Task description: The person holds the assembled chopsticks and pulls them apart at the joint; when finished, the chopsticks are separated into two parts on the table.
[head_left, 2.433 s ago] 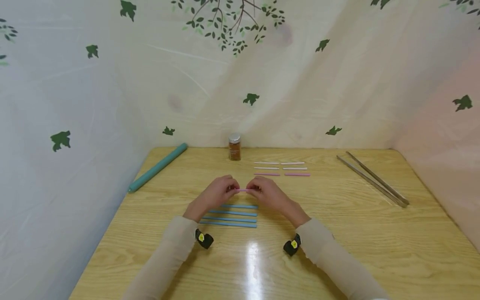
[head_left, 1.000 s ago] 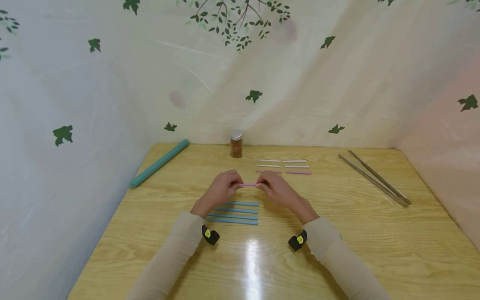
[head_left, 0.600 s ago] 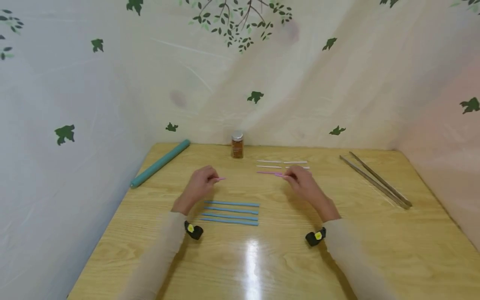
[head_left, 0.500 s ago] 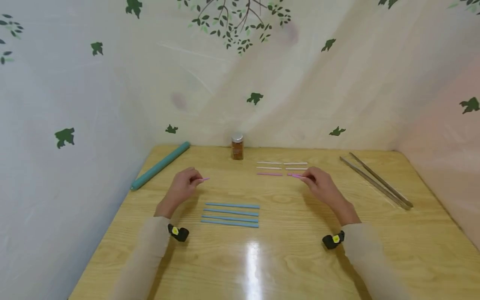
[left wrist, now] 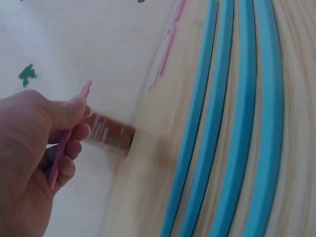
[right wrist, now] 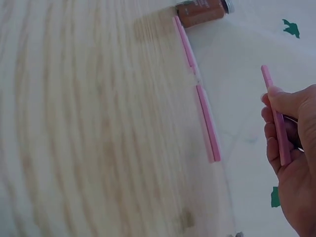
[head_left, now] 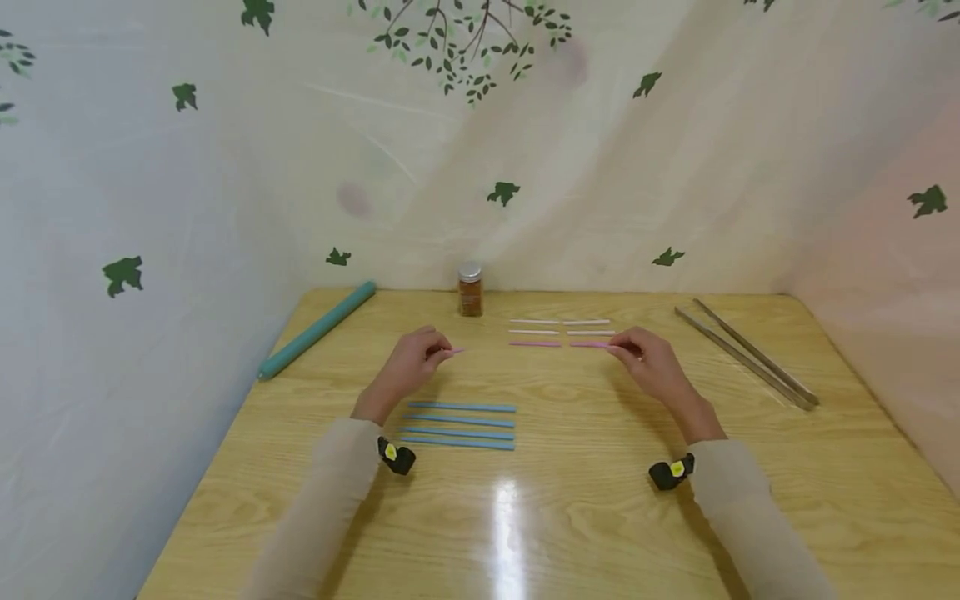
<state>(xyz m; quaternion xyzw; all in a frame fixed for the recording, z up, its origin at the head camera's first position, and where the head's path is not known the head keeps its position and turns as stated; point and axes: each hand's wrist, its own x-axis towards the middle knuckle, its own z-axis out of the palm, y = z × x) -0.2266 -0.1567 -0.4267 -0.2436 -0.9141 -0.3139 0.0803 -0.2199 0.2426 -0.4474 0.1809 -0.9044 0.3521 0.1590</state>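
My left hand (head_left: 408, 362) pinches a short, thin pink stick (left wrist: 58, 163) between thumb and fingers, raised over the wooden table to the left of the laid-out pieces. A similar pink stick (right wrist: 281, 133) is pinched in my right hand (head_left: 651, 364), close to the right end of the pink piece (head_left: 588, 344) on the table. Beside that lies another pink piece (head_left: 535, 343). Behind them are short white sticks (head_left: 535, 321) in two rows of two. Several long blue strips (head_left: 461, 421) lie roughly parallel nearer the front, below my left hand.
A jar (head_left: 470, 290) of reddish-brown contents with a silver lid stands at the table's back. To the left, a teal rod (head_left: 317, 331) lies diagonally. Metal tongs (head_left: 750, 357) lie at the right. A leaf-patterned cloth (head_left: 420, 192) hangs behind the table.
Earlier both hands held one pink stick between them; they then moved apart, each with a pink piece. Since half a second ago, my left hand has come back rightward.
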